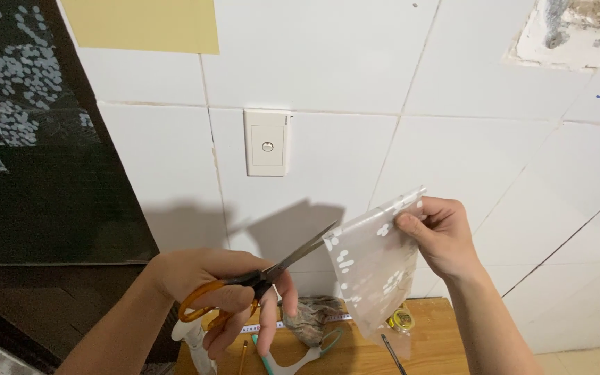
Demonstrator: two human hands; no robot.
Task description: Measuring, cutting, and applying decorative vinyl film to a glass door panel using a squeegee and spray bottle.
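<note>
From the head camera we see our left hand (pixel 227 292) closed through the orange handles of a pair of scissors (pixel 262 281), fingers wrapped tight on them, the grey blades pointing up and to the right. The blade tips meet the left edge of a clear plastic bag (pixel 369 278) with white dots. Our right hand (pixel 439 236) pinches the bag's upper corner between thumb and fingers, clamped on it, so the bag hangs down in front of the white tiled wall.

Taking the bag as our landmark: a white wall switch (pixel 267 142) sits above and to its left. Below it lies a wooden table (pixel 439 340). On that table, just under the bag's lower edge, is a small yellow roll (pixel 403 319); down-left of the bag rests a crumpled cloth (pixel 314 316), with a measuring tape strip (pixel 279 325) beside it.
</note>
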